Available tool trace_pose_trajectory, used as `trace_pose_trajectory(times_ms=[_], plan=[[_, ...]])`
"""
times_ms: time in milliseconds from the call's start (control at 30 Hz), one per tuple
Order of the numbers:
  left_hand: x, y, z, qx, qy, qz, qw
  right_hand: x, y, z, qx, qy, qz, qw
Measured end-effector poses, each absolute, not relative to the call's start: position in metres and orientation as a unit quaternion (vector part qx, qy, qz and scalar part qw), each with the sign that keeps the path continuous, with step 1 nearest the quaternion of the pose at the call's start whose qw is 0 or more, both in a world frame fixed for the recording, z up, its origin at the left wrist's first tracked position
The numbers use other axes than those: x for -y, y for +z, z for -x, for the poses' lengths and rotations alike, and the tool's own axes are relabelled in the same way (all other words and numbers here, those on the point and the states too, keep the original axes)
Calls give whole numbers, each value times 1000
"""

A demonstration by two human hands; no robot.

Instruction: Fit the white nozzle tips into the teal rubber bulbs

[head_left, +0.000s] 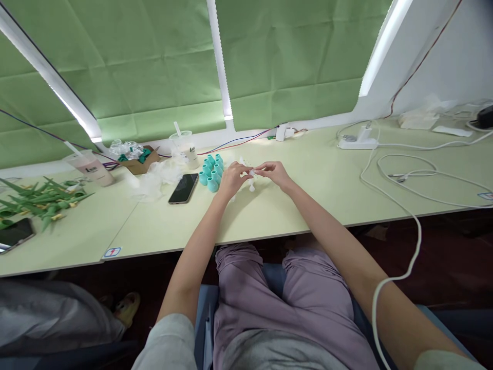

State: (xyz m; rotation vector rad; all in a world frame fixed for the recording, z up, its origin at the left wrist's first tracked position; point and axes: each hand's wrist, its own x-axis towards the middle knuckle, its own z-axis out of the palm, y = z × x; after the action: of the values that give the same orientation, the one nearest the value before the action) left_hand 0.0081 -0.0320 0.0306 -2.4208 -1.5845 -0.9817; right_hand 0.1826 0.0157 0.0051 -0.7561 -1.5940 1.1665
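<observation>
Over the pale green table, my left hand (234, 179) and my right hand (275, 173) meet with pinched fingertips around a small white piece (252, 173). Its exact kind is too small to make out. Below the fingers, a white rounded piece (251, 188) rests on the table, and more small white bits lie behind and partly under my hands. Just left of my left hand stand several turquoise vase-shaped pieces (212, 184), grouped closely together in rows.
A black phone (184, 188) lies left of the turquoise pieces, near crumpled clear plastic (154, 180). Two drink cups (92, 168), a cardboard box (140, 163) and green artificial stems (42, 200) are further left. At right, a power strip (358, 143) trails white cables (414, 231) over the table edge.
</observation>
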Motion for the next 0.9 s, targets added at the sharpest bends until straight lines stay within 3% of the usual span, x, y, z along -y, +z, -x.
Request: trace_pose_trajectory(times_ms=[200,467,700,900], plan=[[30,26,-8,516,-337,784,75,-16,7,-182,650,498,306,486],[25,16,-6,446,-327,808,204,-12,8,-184,630,508,362,462],[23,10,-4,408,-324,799,301,-4,7,-182,571,650,291,409],[27,8,-5,381,-295,806,343,-5,1,-180,520,694,273,417]])
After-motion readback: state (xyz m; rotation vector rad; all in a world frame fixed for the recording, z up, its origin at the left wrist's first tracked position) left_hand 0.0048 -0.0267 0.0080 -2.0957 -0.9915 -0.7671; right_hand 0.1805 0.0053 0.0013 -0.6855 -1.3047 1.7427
